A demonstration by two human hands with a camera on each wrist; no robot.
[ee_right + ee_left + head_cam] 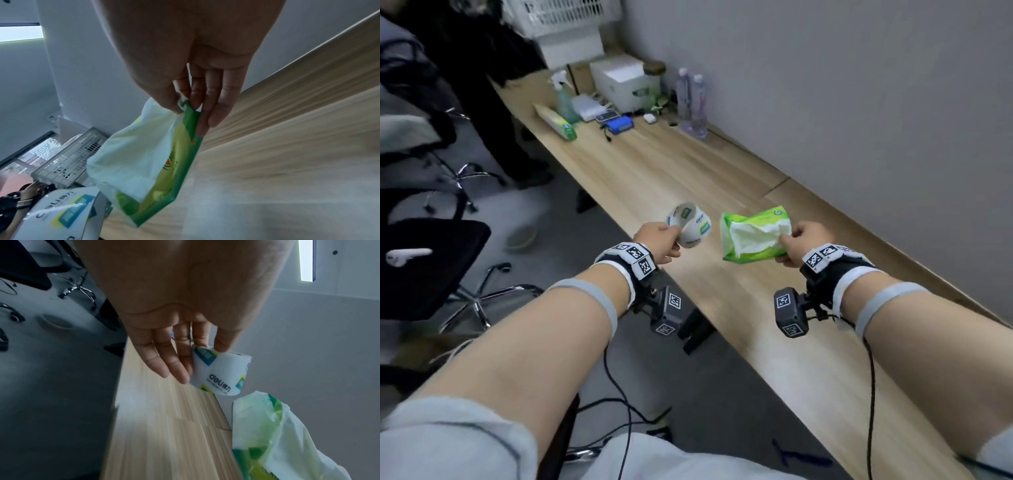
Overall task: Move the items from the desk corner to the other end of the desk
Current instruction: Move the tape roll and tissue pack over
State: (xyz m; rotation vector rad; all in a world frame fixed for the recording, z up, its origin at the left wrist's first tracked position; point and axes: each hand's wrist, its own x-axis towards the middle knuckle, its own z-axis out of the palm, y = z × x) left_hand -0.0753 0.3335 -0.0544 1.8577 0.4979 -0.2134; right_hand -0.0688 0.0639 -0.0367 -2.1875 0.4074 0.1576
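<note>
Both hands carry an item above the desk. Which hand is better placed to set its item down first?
Probably the right hand: its tissue pack hangs over the middle of the desk, while the left hand's tape roll is near the front edge.

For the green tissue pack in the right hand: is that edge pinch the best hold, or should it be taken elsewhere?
The right hand pinches the tissue pack at one end, so the soft, half-open pack sags below the fingers. A steadier hold is probably across the middle, from above, thumb on one long side and fingers on the other: the pack is flat and limp, and its opened face shows loose tissue.
</note>
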